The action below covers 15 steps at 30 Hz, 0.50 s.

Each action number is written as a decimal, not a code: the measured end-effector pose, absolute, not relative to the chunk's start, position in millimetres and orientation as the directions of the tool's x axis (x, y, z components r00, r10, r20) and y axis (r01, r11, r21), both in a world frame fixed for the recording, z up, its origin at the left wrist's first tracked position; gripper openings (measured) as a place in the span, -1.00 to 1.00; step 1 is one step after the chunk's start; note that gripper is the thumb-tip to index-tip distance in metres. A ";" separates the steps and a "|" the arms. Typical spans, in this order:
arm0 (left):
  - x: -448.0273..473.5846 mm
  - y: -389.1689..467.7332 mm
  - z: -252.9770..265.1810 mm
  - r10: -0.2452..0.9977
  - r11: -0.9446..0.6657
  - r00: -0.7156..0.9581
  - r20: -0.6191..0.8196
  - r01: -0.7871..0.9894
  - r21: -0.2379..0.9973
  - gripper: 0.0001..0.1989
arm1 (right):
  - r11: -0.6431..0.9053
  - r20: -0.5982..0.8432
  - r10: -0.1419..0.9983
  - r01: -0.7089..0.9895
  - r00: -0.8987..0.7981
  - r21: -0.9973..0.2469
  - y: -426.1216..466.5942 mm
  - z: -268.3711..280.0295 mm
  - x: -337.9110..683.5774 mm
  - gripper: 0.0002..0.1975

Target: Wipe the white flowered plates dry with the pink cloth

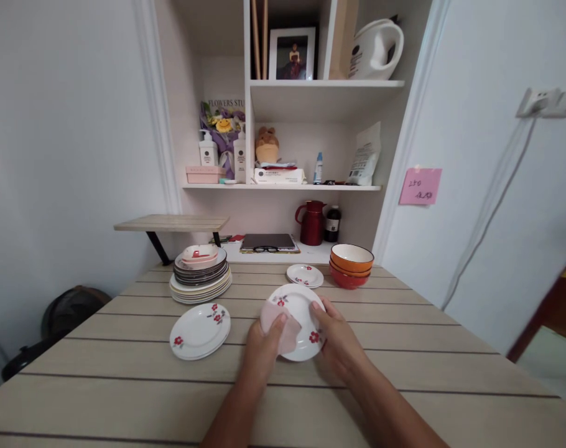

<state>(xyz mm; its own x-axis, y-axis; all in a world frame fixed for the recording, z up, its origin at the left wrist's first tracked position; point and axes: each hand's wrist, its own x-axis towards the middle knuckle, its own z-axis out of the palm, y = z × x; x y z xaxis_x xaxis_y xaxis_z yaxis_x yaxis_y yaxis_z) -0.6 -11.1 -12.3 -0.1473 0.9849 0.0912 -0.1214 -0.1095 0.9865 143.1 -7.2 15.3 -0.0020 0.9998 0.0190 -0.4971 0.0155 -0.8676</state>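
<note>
A white plate with red flowers (pixel 306 302) is held tilted above the table between my two hands. My left hand (pixel 263 345) is closed on a pale pink cloth (pixel 287 334), pressing it over the plate's left side. My right hand (pixel 336 333) grips the plate's right rim, thumb on the upper face and fingers behind. To the left lie matching flowered plates (pixel 196 336), one on another. Just beyond the held plate are smaller flowered plates (pixel 306 274).
Stacked plates and dishes (pixel 201 277) stand at the back left beside a small raised shelf (pixel 171 223). Orange and red bowls (pixel 351 264) are nested at the back right. Behind the table (pixel 138 398) sit a laptop (pixel 270 242) and a red jug (pixel 313 224).
</note>
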 end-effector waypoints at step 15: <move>-1.3 -17.9 -14.4 0.964 -0.261 0.100 0.245 0.217 0.941 -0.76 | 0.229 0.156 0.901 0.139 -0.404 -0.963 -16.4 37.9 188.3 -0.72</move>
<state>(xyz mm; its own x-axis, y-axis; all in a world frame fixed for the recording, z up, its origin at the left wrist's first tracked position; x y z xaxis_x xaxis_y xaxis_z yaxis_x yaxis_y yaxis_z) -1.3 -17.9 -14.4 0.0999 0.9644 0.2447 0.2174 -0.2611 0.9405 188.3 -16.4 37.9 -0.4042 0.9012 0.1564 0.1387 0.2293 -0.9634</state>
